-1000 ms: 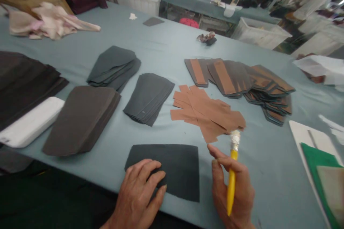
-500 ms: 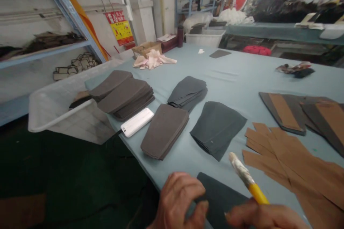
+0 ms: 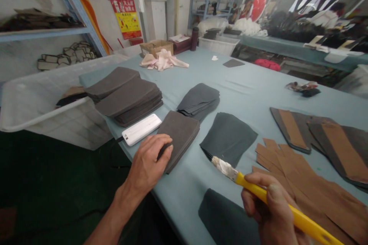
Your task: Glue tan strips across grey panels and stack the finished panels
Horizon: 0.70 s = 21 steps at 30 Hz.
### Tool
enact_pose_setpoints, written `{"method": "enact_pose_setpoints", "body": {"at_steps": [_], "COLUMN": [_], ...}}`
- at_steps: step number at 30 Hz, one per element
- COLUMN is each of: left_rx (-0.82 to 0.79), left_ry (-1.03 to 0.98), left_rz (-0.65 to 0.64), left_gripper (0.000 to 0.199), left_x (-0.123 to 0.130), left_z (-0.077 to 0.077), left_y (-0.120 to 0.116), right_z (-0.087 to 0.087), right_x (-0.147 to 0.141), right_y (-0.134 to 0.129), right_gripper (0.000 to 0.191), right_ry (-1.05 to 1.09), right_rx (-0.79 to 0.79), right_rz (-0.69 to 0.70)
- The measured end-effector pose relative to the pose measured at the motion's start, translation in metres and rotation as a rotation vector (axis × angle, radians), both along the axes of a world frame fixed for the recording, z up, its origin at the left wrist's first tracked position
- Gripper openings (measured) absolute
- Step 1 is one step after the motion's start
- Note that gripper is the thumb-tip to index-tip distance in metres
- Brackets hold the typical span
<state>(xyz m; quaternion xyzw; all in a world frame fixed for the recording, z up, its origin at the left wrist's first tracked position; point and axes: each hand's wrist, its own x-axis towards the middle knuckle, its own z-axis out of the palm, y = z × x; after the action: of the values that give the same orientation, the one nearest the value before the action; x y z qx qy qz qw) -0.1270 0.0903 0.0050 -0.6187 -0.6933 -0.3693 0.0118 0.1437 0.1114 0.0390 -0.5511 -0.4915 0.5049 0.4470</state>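
My left hand (image 3: pixel 152 157) reaches across the near left edge of a stack of dark brown panels (image 3: pixel 182 132). Its fingers and thumb are curled together on the top panel's near end. In my right hand (image 3: pixel 273 203) is a flat paintbrush (image 3: pixel 250 187) with a yellow handle and whitish, coated bristles. The bristle tip points left, close to the near corner of a dark green-grey stack of panels (image 3: pixel 231 136); whether they touch I cannot tell. Below the brush lies a single dark green-grey panel (image 3: pixel 221 216), partly hidden by my right hand.
Brown strips (image 3: pixel 304 176) lie spread at right, below panels with brown strips on them (image 3: pixel 290 128). A white power bank-like block (image 3: pixel 140 130) sits by larger brown stacks (image 3: pixel 129 99). A white plastic bin (image 3: pixel 77 130) stands left of the table edge (image 3: pixel 172 210).
My left hand has moved from the near panel up and left onto the brown stack. My right hand has lifted the brush, and its bristles have swung left. The view has shifted slightly.
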Motion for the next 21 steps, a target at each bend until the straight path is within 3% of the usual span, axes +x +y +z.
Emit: {"method": "enact_pose_setpoints", "body": {"at_steps": [4, 8, 11, 15, 18, 21], "left_rx": [-0.066, -0.129, -0.19, -0.274, -0.338, -0.398], "left_ry": [0.0, -0.013, -0.031, -0.044, -0.034, -0.002], "left_rz": [0.105, 0.166, 0.189, 0.203, 0.203, 0.198], "left_gripper": [0.032, 0.041, 0.046, 0.049, 0.049, 0.044], "left_x": [-0.015, -0.022, -0.023, -0.025, -0.028, -0.029], "left_z": [-0.004, -0.01, -0.012, -0.01, -0.003, 0.005], "left_y": [0.011, 0.011, 0.009, 0.01, 0.017, 0.026], "right_z": [-0.003, -0.015, -0.022, -0.023, -0.022, -0.026], "right_x": [-0.006, -0.009, -0.018, -0.042, -0.063, -0.082], "right_y": [0.012, 0.024, 0.028, 0.037, 0.046, 0.054], "right_gripper": [0.045, 0.029, 0.017, 0.019, 0.029, 0.025], "right_ry": [-0.024, -0.142, -0.305, -0.616, -0.822, -1.042], "right_rx": [0.107, 0.405, 0.644, 0.915, 0.968, 0.918], "right_rz": [0.007, 0.117, 0.247, 0.349, 0.36, 0.389]}}
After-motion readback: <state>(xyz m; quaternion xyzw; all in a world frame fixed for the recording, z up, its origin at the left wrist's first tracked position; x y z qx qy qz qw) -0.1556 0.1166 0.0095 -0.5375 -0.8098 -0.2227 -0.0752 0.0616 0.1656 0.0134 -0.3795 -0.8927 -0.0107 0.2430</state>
